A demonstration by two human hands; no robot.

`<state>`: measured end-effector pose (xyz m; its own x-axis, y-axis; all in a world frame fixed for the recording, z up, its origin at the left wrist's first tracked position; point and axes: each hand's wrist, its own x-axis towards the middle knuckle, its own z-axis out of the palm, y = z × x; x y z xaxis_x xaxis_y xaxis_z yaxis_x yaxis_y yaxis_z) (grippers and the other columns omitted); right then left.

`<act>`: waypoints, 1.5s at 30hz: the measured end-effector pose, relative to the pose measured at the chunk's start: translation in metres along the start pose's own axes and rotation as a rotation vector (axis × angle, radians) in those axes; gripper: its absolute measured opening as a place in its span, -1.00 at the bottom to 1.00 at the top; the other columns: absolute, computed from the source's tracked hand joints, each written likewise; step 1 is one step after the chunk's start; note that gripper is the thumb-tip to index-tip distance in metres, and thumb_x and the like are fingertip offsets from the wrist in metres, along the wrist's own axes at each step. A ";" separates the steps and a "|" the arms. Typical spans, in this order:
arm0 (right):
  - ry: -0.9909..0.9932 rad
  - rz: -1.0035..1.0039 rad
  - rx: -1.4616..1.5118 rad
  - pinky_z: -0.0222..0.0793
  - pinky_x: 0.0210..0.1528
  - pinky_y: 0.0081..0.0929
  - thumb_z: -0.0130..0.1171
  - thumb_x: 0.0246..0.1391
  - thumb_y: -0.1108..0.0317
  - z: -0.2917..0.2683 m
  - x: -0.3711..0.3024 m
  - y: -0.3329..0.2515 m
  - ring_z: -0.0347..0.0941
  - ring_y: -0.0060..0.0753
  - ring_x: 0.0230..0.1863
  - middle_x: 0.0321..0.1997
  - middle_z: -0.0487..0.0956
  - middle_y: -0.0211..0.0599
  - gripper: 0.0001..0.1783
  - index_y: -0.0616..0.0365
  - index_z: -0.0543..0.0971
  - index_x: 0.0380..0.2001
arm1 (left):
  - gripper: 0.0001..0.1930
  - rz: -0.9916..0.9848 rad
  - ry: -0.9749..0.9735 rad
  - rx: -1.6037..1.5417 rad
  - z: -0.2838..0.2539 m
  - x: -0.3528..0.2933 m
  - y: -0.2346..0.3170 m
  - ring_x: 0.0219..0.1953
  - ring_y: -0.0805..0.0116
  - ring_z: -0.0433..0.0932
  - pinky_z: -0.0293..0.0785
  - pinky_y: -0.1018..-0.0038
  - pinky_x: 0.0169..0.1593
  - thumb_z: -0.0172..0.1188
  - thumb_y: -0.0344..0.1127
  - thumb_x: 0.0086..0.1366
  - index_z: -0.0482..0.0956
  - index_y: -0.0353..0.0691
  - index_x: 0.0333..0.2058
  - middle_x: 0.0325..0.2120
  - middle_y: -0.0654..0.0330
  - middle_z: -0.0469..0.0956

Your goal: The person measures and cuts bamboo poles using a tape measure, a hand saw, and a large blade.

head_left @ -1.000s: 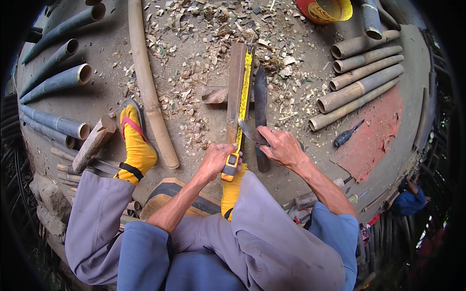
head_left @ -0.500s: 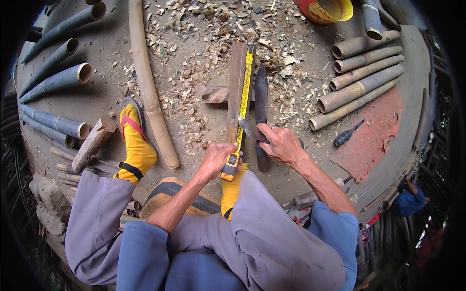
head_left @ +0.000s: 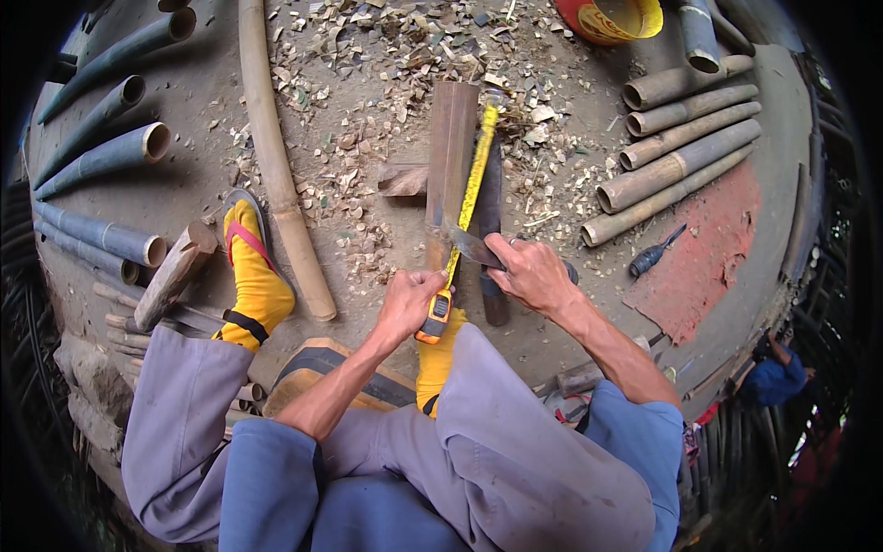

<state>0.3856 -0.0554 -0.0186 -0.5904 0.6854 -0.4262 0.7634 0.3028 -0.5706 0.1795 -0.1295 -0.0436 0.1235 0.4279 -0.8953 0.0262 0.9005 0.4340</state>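
A yellow-and-black tape measure point(head_left: 435, 317) is in the closed fingers of my left hand point(head_left: 407, 302). Its yellow tape point(head_left: 475, 177) runs out away from me, slanting to the right, along the right side of a brown split bamboo piece point(head_left: 451, 138). My right hand point(head_left: 535, 276) is closed round a knife whose short blade point(head_left: 475, 247) points left, across the tape near the bamboo's near end; its handle is mostly hidden. Under and beside the tape lies a long dark machete point(head_left: 490, 202), its lower part passing behind the knife.
A wooden block point(head_left: 403, 179) lies under the bamboo. A long bamboo pole point(head_left: 276, 175) stretches to the left; cut bamboo tubes point(head_left: 676, 170) lie at right, greener ones point(head_left: 110, 156) at far left. Shavings, a red-yellow bucket point(head_left: 612, 20) and a dark-handled pointed tool point(head_left: 655, 253) surround the spot.
The extended tape has swung off the bamboo to the right, its far end now over the machete. The tape case has tilted with it. My right hand has barely moved.
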 end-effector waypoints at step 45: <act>0.454 0.416 0.470 0.32 -0.55 -0.31 0.04 0.04 0.52 -0.005 -0.046 -0.008 0.48 -0.07 -0.61 -0.62 0.42 -0.04 -0.94 0.24 0.43 -0.37 | -0.63 0.098 -0.067 -0.505 0.020 -0.015 0.006 -0.56 0.46 0.57 0.50 0.58 -0.49 0.05 -0.12 0.35 0.55 -0.40 -0.29 -0.53 0.17 0.57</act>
<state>0.4081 -0.0859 0.0094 -0.0367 0.9164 -0.3985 0.6477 -0.2818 -0.7078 0.1979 -0.1323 -0.0251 0.1648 0.5213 -0.8373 -0.4690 0.7883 0.3984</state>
